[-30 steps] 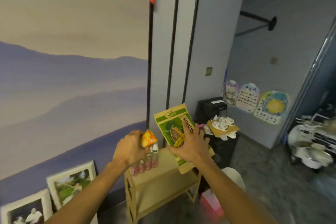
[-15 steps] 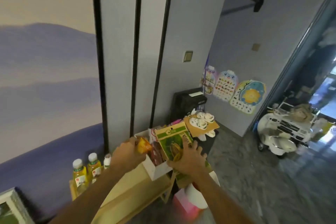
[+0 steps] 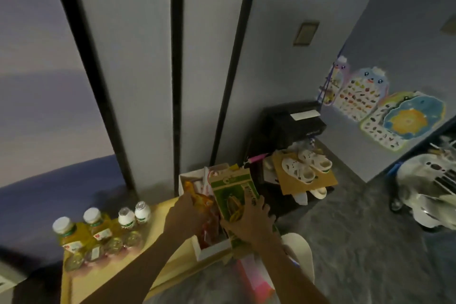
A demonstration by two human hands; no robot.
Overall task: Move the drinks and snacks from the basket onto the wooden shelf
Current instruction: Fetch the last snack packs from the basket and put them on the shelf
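Hands [image 3: 217, 219] on snacks [image 3: 233, 195] in basket [image 3: 214, 249]

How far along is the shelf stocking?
Done: four bottles stand on the wooden shelf. In hand: left hand holds an orange snack packet, right hand a green packet, both at the white box. Left: those two, plus red packets inside the box.

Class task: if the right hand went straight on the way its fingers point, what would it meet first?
The right hand already rests on the green snack packet; that packet comes first, probably.
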